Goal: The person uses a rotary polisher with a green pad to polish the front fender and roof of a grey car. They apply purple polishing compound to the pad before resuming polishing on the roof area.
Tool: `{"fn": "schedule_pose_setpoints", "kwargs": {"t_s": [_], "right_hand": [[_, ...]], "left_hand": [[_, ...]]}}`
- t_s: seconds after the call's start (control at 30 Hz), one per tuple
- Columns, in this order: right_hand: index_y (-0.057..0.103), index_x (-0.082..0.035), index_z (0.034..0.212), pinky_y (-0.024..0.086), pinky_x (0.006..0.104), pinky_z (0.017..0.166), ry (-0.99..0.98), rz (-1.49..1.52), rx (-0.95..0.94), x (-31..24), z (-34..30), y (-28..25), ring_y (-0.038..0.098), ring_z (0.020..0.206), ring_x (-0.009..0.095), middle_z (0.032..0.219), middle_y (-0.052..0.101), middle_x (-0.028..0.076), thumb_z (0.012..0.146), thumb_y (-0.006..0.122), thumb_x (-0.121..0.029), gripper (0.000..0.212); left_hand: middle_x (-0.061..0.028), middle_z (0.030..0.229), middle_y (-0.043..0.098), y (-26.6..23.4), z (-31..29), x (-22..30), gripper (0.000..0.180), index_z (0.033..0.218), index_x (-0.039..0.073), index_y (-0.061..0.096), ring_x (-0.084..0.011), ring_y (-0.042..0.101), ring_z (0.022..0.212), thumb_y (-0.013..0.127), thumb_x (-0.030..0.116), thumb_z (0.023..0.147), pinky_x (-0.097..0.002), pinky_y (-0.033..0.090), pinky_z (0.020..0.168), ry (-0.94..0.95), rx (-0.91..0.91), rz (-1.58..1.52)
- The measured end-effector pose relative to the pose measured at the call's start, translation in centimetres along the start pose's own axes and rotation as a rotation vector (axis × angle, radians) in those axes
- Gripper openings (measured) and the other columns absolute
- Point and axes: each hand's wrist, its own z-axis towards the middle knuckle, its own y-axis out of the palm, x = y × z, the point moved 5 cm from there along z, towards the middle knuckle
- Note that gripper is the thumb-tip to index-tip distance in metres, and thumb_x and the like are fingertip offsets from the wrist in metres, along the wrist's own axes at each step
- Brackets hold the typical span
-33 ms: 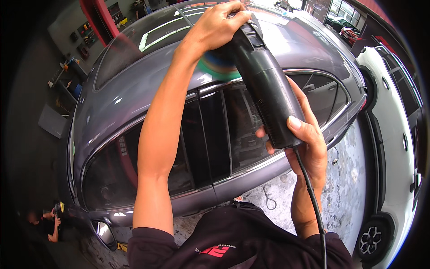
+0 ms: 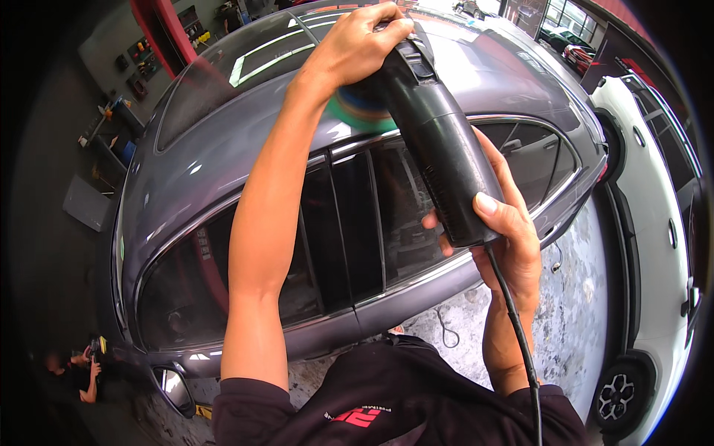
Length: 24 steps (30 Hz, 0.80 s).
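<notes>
Shifted slightly left since the earlier frame, the long, cylindrical black polisher [image 2: 446, 141] is clasped by the left hand [image 2: 361, 46] at its far end and the right hand [image 2: 512, 223] at its near end, its blurred, round green-edged pad [image 2: 361, 117] held at the glossy grey car roof [image 2: 223, 132]

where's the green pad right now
In the head view, upper centre: the green pad shows below the left hand, beside the black polisher, at the grey car's roof.

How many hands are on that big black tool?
2: the left hand grips the far end of the black tool; the right hand holds its near end, by the cord. The right hand is partly hidden.
</notes>
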Motion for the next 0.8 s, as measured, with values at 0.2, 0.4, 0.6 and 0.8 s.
{"fn": "schedule_pose_setpoints", "kwargs": {"t_s": [0.2,0.4,0.6,0.8], "right_hand": [[0.034,-0.001,0.166,0.065,0.0347,0.064,-0.005,0.005,-0.010,0.6,0.1,1.6,0.079,0.089,0.032,0.131,0.066,0.025,0.091,0.076,-0.018,0.088],[0.033,-0.001,0.166,0.065,0.0341,0.064,-0.007,0.006,-0.004,1.4,0.0,3.1,0.079,0.088,0.031,0.130,0.066,0.024,0.091,0.077,-0.018,0.088],[0.034,-0.002,0.165,0.066,0.0335,0.065,0.003,0.039,-0.010,2.3,-0.3,4.3,0.079,0.089,0.029,0.132,0.065,0.023,0.092,0.079,-0.016,0.087],[0.033,-0.003,0.166,0.063,0.0338,0.065,0.033,0.038,-0.028,3.1,-0.7,5.4,0.078,0.093,0.027,0.133,0.063,0.020,0.092,0.080,-0.016,0.089]], "left_hand": [[-0.0178,0.098,0.074,-1.5,-0.5,-1.3,0.045,0.109,0.000,0.072,-0.0320,0.070,0.094,0.063,0.043,0.102,-0.0403,0.053,0.089,0.040,0.119,0.115],[-0.0164,0.096,0.073,-3.1,-1.4,-1.6,0.040,0.109,0.001,0.072,-0.0294,0.068,0.089,0.063,0.039,0.103,-0.0390,0.052,0.087,0.002,0.081,0.091],[-0.0153,0.097,0.075,-4.9,-2.7,-0.7,0.038,0.108,0.002,0.074,-0.0281,0.068,0.089,0.063,0.038,0.103,-0.0373,0.052,0.087,0.038,0.069,0.061],[-0.0069,0.101,0.075,-6.1,-4.0,-0.6,0.038,0.109,0.002,0.074,-0.0140,0.068,0.098,0.055,0.035,0.106,-0.0290,0.051,0.096,-0.021,0.007,0.038]]}}
